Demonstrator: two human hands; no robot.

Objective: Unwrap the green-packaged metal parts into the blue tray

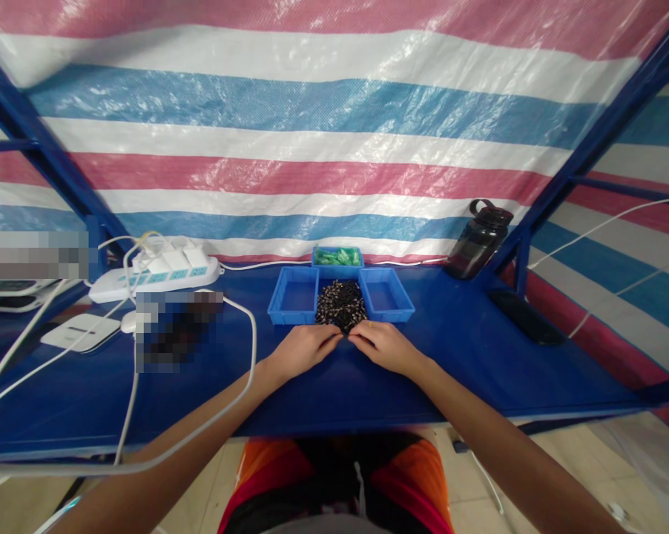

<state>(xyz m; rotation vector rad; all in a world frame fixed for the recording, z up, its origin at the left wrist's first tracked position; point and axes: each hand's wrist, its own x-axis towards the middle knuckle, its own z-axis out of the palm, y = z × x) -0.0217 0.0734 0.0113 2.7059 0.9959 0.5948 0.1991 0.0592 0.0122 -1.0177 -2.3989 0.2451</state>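
Observation:
A heap of small dark parts [341, 302] lies on the blue table between two blue trays. My left hand [302, 348] rests on the table at the near left edge of the heap, fingers curled into a pinch at its tip. My right hand [383, 344] mirrors it at the near right edge, fingers also pinched together. The fingertips of both hands nearly meet right at the front of the heap. What they pinch is too small to make out.
A left blue tray [290, 300] and a right blue tray [387, 297] flank the heap; a third tray [337, 257] behind holds green pieces. A white power strip [156, 274] with cables lies left. A dark bottle [478, 241] stands right, with a black flat object [526, 317] nearby.

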